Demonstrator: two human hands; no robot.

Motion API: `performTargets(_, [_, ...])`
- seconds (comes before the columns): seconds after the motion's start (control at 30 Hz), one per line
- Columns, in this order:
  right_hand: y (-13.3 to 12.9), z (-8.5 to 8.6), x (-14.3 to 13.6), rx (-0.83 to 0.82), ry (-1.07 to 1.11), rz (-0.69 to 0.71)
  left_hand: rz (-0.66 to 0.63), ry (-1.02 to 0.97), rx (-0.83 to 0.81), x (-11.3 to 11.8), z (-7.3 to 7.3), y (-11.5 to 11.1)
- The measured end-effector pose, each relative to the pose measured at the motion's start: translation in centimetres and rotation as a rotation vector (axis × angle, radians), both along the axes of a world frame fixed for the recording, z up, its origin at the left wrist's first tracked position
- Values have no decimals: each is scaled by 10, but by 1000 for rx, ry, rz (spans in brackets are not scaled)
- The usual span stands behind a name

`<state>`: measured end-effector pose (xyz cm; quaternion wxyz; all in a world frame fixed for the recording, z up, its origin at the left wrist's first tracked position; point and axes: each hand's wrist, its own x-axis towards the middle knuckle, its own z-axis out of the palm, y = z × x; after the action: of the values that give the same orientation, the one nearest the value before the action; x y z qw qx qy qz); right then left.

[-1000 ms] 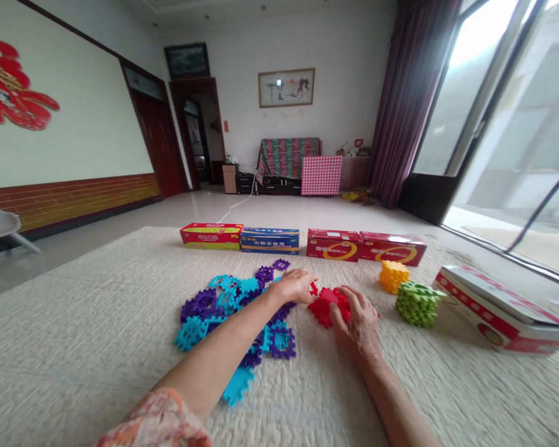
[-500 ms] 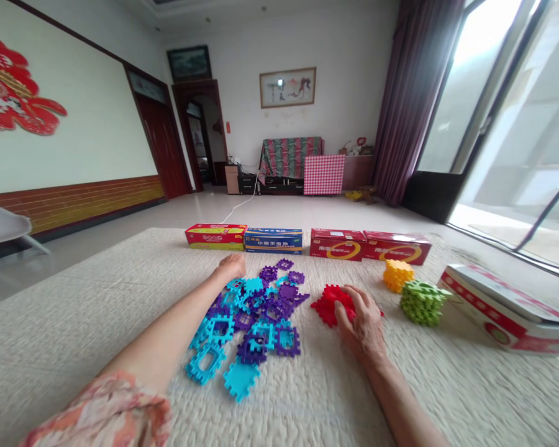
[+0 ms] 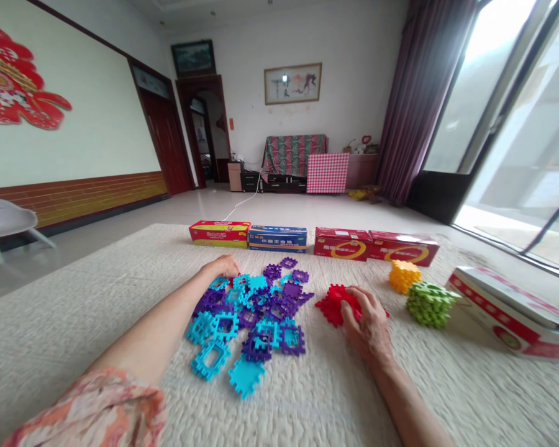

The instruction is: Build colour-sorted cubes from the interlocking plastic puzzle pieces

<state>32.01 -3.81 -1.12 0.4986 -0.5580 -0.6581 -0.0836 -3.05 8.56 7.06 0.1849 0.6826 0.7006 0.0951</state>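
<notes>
My left hand [image 3: 226, 266] is at the far left edge of a loose pile of toothed plastic building tiles. Its fingers are closed at a red tile [image 3: 230, 282], of which only a small part shows. Purple tiles [image 3: 279, 307] and cyan tiles [image 3: 246, 377] lie mixed in the pile, several overlapping and some with open centres. To the right of it, my right hand [image 3: 368, 320] rests over a heap of red tiles [image 3: 331, 304]. Thumb and fingers there are apart, touching the heap; the palm hides part of it.
Yellow tiles [image 3: 404, 276] and green tiles [image 3: 429, 304] stand stacked on the right, beside a white and red box [image 3: 517, 316]. Along the mat's far side are a red-yellow box [image 3: 218, 234], a blue box [image 3: 277, 239] and two dark red boxes [image 3: 342, 243].
My left hand has shifted slightly left, and red now shows by its fingertips. My right hand stays on the red heap. The camera view has moved a little.
</notes>
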Motion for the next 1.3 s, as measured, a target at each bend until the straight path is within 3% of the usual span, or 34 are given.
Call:
performTargets(0.37, [-1,2,0,2,-19,-12,-35,161,-17,-3,-11,-4])
performTargets(0.63, [0,1,0,16,8,-22,157,302,381,2,9,-14])
performTargets(0.77, [1,0,2,16,93,-61,84,133,429,41,18,-16])
performTargets(0.93, [0,2,3,32,169,-75,-141,-48,315,138,12,-31])
performTargets(1.03, [-1,3,1,50,165,-52,-277,-259,208,181,8,-42])
performTargets(1.13, [-2,2,-1,47,129,-20,-313,-292,241,197,5,-50])
performTargets(1.3, [-8,3,-8,-93,-21,-53,-334,-83,367,188,-11,-74])
